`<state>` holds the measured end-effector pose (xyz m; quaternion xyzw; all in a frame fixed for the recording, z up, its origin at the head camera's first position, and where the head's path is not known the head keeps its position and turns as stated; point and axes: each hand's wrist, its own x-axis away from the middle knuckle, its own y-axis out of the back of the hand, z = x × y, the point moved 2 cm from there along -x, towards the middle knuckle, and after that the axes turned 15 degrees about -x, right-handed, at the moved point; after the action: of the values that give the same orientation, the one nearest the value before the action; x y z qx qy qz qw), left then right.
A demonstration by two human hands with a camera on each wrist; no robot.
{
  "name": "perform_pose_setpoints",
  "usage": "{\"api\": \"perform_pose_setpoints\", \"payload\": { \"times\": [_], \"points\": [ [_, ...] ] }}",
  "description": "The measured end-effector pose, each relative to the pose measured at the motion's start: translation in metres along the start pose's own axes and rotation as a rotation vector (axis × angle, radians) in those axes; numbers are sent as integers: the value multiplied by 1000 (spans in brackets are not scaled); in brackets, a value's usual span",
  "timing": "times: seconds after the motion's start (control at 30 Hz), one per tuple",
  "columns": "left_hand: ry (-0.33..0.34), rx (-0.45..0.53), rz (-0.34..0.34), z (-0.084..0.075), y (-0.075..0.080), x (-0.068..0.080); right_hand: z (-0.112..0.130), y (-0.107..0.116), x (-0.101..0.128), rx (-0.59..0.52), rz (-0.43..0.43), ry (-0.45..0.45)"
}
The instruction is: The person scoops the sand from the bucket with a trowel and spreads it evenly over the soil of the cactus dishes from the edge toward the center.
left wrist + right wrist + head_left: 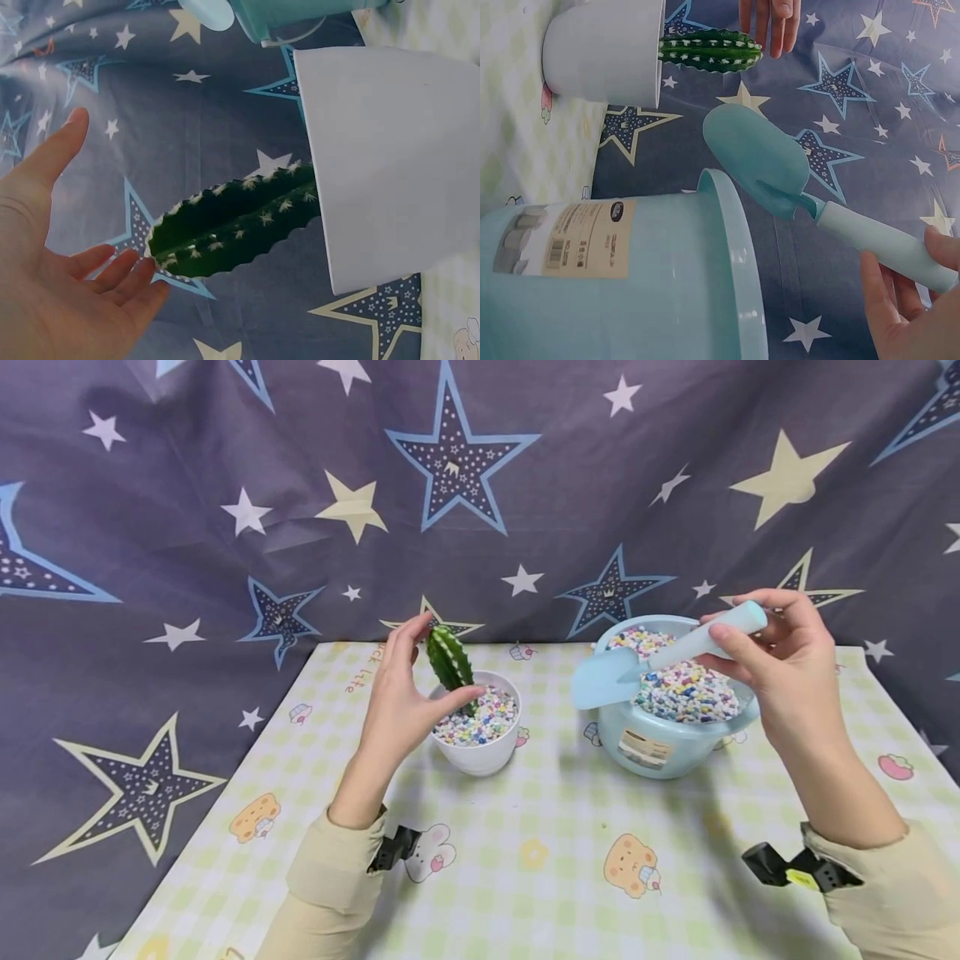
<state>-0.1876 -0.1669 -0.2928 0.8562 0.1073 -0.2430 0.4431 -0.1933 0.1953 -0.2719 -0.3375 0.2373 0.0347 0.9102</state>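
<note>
A green cactus point(450, 662) leans slightly left in a white pot point(483, 753) of coloured pebbles. Beside it is my left hand point(401, 693), thumb and fingers spread apart. In the left wrist view, the fingertips of the left hand point(82, 262) are at the tip of the cactus point(232, 225); whether they touch it I cannot tell. My right hand point(787, 668) grips the handle of a light blue trowel point(607, 678), held above a light blue basin point(675, 747) heaped with coloured pebbles. The blade of the trowel point(757, 157) points left, past the basin's rim.
A green-and-white checked tablecloth point(540, 893) with cartoon prints covers the table. Behind it hangs a dark curtain point(540, 485) patterned with stars. The basin stands to the right of the pot, with a gap of tablecloth between them. A printed label point(645, 748) is on the basin's front.
</note>
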Motion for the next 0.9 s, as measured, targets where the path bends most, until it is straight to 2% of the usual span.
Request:
{"api": "perform_pose_setpoints", "payload": {
  "times": [0.37, 0.9],
  "points": [
    [-49, 58, -22, -10, -3, -2, 7, 7, 1, -46, 9, 23],
    [-85, 58, -6, -25, -9, -6, 12, 13, 2, -68, 4, 33]
  ]
}}
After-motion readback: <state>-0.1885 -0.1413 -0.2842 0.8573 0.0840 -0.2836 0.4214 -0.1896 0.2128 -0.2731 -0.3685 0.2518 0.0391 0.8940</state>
